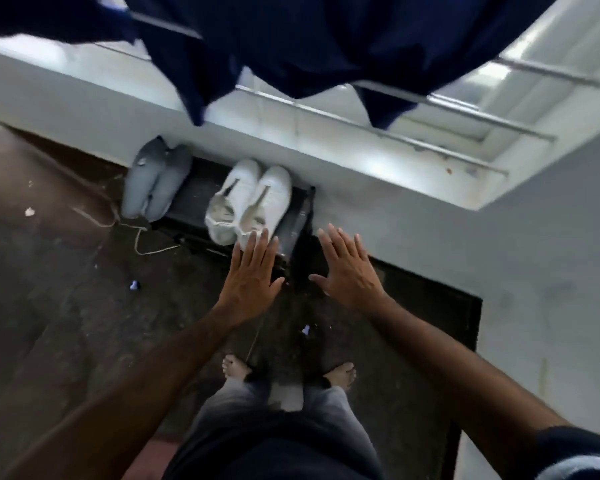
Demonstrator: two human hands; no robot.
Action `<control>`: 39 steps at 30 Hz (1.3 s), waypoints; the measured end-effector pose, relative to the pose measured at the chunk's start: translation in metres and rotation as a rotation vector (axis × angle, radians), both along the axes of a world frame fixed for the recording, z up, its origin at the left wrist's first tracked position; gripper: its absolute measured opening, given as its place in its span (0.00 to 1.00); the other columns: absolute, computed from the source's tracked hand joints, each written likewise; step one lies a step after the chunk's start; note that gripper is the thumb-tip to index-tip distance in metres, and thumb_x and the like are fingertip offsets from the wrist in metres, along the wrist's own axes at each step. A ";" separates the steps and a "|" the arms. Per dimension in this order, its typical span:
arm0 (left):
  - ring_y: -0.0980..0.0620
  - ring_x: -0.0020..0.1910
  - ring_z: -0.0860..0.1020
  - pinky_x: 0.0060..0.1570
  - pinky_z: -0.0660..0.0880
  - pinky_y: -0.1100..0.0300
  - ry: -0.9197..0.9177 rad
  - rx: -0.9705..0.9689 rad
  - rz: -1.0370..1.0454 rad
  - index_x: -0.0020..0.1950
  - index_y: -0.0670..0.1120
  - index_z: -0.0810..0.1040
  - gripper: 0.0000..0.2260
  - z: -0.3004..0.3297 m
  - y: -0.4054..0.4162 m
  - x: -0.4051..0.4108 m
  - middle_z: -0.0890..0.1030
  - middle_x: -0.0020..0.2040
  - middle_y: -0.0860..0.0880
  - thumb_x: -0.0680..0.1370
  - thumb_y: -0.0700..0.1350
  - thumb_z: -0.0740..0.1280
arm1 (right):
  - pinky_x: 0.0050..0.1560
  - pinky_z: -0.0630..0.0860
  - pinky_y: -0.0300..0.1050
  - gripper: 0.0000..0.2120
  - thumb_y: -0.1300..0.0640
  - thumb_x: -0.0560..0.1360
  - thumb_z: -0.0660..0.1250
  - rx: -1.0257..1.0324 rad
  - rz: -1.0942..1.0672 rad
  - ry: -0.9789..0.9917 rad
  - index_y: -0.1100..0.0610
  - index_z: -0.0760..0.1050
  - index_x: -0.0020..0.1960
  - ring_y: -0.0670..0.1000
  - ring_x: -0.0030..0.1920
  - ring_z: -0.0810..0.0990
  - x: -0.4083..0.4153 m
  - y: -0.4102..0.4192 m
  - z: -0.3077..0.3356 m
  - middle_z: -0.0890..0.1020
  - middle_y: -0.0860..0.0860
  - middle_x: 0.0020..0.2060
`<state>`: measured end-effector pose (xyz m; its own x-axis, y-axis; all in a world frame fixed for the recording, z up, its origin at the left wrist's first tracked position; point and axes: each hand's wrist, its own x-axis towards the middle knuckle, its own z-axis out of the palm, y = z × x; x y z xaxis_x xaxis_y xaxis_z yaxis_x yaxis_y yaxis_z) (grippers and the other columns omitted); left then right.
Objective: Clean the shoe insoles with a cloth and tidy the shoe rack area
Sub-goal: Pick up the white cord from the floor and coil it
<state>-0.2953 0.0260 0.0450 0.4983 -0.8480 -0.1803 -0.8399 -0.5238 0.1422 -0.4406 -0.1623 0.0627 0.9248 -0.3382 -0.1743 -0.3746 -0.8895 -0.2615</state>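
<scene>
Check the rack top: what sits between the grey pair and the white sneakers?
Nothing. In the head view, only bare black rack top shows between the grey pair and the white sneakers.

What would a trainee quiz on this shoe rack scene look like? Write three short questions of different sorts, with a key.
1. True or false: the left hand grips a cloth.
2. Multiple choice: which pair sits nearer the right hand on the shoe rack? A) the grey shoes B) the white shoes C) black boots
3. Fill in: dark blue ___ hangs from the rail above the rack.

Key:
1. False: both hands are spread flat, fingers straight, holding nothing.
2. B.
3. Clothing.
</scene>
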 end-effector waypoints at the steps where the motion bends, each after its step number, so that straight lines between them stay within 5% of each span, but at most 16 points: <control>1: 0.39 0.81 0.52 0.76 0.54 0.36 0.013 -0.013 0.054 0.82 0.42 0.54 0.41 0.004 0.020 0.016 0.52 0.82 0.40 0.76 0.57 0.68 | 0.80 0.49 0.61 0.45 0.36 0.77 0.65 -0.005 0.048 -0.011 0.56 0.50 0.83 0.59 0.82 0.53 0.022 0.013 0.004 0.55 0.58 0.82; 5: 0.39 0.81 0.50 0.77 0.51 0.36 0.038 -0.063 0.270 0.82 0.43 0.55 0.38 0.018 0.109 0.080 0.52 0.82 0.41 0.78 0.56 0.67 | 0.78 0.59 0.65 0.43 0.37 0.75 0.68 -0.028 0.213 -0.055 0.58 0.58 0.81 0.61 0.79 0.61 0.112 0.075 0.017 0.61 0.60 0.80; 16: 0.42 0.82 0.46 0.77 0.43 0.38 0.012 -0.065 0.641 0.82 0.43 0.56 0.34 0.034 0.314 0.202 0.50 0.83 0.42 0.80 0.57 0.62 | 0.75 0.62 0.67 0.41 0.41 0.76 0.70 -0.123 0.623 -0.036 0.62 0.61 0.80 0.64 0.76 0.67 0.326 0.246 0.025 0.67 0.63 0.76; 21: 0.42 0.82 0.47 0.76 0.44 0.37 0.033 -0.017 0.717 0.81 0.45 0.57 0.34 0.012 0.362 0.252 0.52 0.83 0.42 0.80 0.57 0.62 | 0.79 0.56 0.62 0.40 0.41 0.79 0.64 -0.087 0.741 0.045 0.60 0.54 0.82 0.61 0.79 0.60 0.398 0.298 -0.006 0.60 0.61 0.79; 30: 0.42 0.82 0.44 0.77 0.41 0.37 0.151 0.039 0.747 0.82 0.44 0.54 0.32 -0.059 0.392 0.373 0.48 0.83 0.42 0.81 0.55 0.60 | 0.79 0.56 0.59 0.38 0.44 0.80 0.64 0.096 0.624 0.246 0.60 0.53 0.82 0.61 0.80 0.58 0.522 0.339 -0.120 0.59 0.61 0.80; 39: 0.40 0.81 0.55 0.77 0.52 0.36 0.250 0.090 0.688 0.79 0.42 0.61 0.30 -0.238 0.387 0.503 0.58 0.81 0.41 0.80 0.52 0.63 | 0.74 0.65 0.57 0.35 0.48 0.79 0.68 0.232 0.318 0.364 0.64 0.61 0.78 0.65 0.73 0.68 0.640 0.371 -0.307 0.68 0.63 0.73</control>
